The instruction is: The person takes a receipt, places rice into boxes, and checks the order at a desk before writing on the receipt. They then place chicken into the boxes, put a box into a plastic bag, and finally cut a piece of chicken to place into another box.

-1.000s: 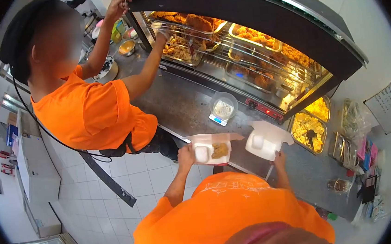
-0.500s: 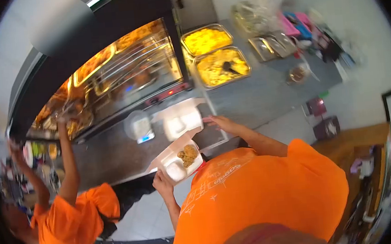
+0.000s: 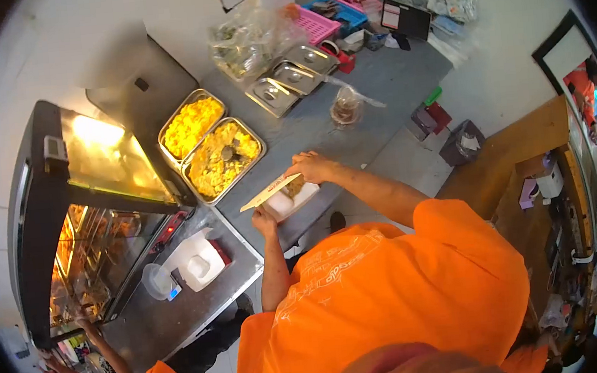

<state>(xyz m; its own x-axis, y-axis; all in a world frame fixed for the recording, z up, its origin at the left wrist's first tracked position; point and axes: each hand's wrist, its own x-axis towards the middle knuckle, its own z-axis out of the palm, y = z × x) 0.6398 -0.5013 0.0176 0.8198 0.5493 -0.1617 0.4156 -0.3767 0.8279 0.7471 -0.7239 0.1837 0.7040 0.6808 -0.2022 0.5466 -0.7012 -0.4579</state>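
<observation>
The food box (image 3: 303,202) lay between the two hands, near the counter's front edge, its long axis running obliquely from the left hand (image 3: 264,221) to the right hand (image 3: 310,167). The left hand grasped the near-left end, close to the white mound (image 3: 279,202); the right hand pinched the right end of the partly lowered lid (image 3: 268,192), nearer the brown food (image 3: 294,187). A second box (image 3: 212,265), open, held another white mound, beside a clear tub (image 3: 156,280). Two metal trays (image 3: 263,152) contained yellow food (image 3: 194,124), the nearer also a dark utensil (image 3: 227,152).
</observation>
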